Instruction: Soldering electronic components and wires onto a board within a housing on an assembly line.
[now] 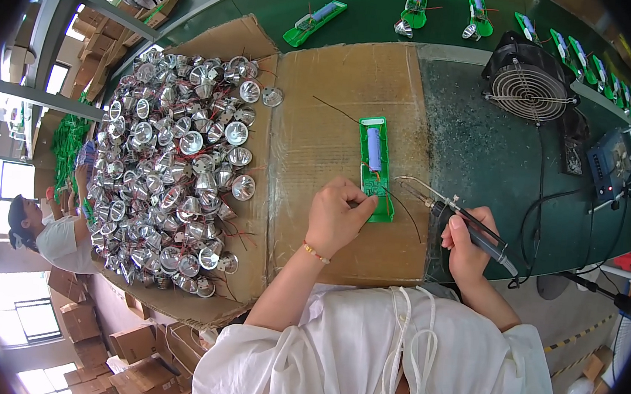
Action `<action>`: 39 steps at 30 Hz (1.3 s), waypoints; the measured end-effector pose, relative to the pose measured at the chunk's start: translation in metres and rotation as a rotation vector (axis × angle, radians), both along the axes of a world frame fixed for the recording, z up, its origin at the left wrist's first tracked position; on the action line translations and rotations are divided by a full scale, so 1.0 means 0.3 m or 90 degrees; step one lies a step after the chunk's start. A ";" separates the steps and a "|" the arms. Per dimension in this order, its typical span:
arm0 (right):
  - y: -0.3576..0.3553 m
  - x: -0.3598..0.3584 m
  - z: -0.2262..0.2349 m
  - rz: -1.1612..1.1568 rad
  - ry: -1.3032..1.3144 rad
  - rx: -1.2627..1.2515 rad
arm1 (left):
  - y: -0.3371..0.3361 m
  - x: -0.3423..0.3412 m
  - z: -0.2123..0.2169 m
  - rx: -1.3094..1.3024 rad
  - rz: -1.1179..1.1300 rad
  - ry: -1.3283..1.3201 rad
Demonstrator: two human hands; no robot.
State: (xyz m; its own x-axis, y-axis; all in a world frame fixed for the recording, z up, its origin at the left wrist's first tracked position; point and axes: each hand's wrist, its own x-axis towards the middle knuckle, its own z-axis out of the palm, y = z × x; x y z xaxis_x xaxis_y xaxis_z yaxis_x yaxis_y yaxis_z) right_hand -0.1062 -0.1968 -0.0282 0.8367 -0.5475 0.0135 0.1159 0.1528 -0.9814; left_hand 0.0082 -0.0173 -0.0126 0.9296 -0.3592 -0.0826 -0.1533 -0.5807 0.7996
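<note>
A green plastic flashlight housing [388, 136] lies open on the cardboard in front of me, with a purple battery cell [374, 150] and a small green circuit board [375, 179] inside. My left hand [339, 212] is over its lower left side, thumb and fingers pinched together at the board; what they pinch is too small to make out. My right hand [467, 246] grips a soldering iron [479, 236] with a thin curved metal tube fixed along it. The iron's tip points left, close to the board. A dark wire [407, 213] curves out to the right of the housing.
Left of the cardboard mat [319, 153] is a big pile of silver reflector cups [177, 164] with red wires. A black fan [529, 88] and a blue soldering station [611, 167] stand at the right. More green housings [314, 23] line the back. A co-worker [60, 236] is at far left.
</note>
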 end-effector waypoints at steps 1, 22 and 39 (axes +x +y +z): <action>-0.004 0.002 0.000 -0.007 0.004 -0.009 | -0.001 0.002 0.001 0.001 -0.006 -0.013; -0.115 0.037 -0.035 -0.099 0.068 -0.029 | -0.280 0.835 0.063 0.224 0.140 -0.313; -0.123 0.032 -0.053 -0.088 0.050 0.010 | -0.038 0.251 0.154 0.421 -0.122 -0.215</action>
